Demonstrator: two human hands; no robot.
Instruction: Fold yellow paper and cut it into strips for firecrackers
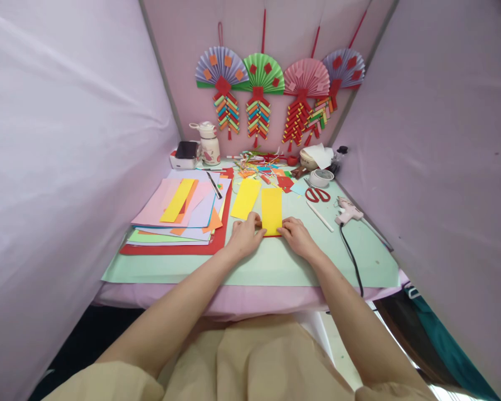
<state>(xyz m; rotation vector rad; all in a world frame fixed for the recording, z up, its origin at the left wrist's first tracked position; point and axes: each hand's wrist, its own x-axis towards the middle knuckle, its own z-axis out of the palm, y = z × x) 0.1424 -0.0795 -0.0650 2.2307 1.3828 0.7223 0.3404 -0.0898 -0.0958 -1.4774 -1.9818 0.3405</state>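
Note:
A yellow paper strip (pixel 272 209) lies upright before me on the pale green mat, with a thin red edge showing along its near end. My left hand (pixel 247 235) pinches its lower left corner. At the lower right corner, the fingers of my right hand (pixel 297 235) are closed on the same paper. Just beyond my left hand rests another yellow paper piece (pixel 246 199), tilted. What the red edge belongs to is mostly hidden under the yellow strip.
Stacked coloured paper (pixel 170 203) with a craft knife (pixel 214 185) is on the left. To the right lie red-handled scissors (pixel 317 194), a white pen (pixel 319 216), tape (pixel 321 177) and a glue gun (pixel 349 211). Paper scraps (pixel 267 170), a bottle (pixel 210 146) and hanging paper fans (pixel 263 75) are behind.

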